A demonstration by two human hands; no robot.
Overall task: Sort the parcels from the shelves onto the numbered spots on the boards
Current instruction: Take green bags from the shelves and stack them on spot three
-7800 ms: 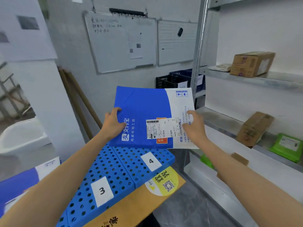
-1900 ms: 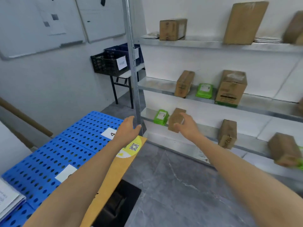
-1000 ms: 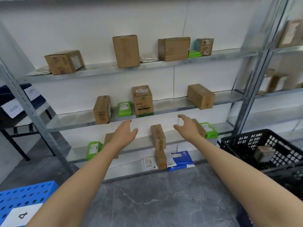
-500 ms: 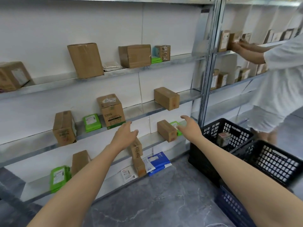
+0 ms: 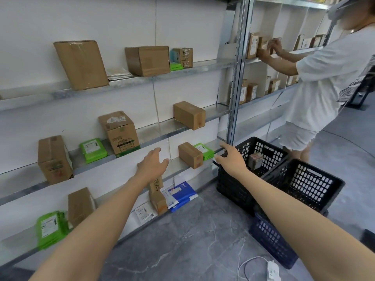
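Cardboard parcel point(image 5: 190, 155) on shelf, left hand point(image 5: 152, 165), right hand point(image 5: 230, 159) outstretched, empty

Single view only: your head camera is looking forward and down, facing the shelves point(image 5: 154, 128) obliquely from close by, the floor point(image 5: 203, 250) filling the lower frame.

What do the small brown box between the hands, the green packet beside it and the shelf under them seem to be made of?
The small brown box: likely cardboard, matte brown, sharp folded edges.
The green packet: probably soft plastic film, bright and slightly shiny, white label on top.
The shelf: metal, perhaps galvanised steel; grey with dull reflections.
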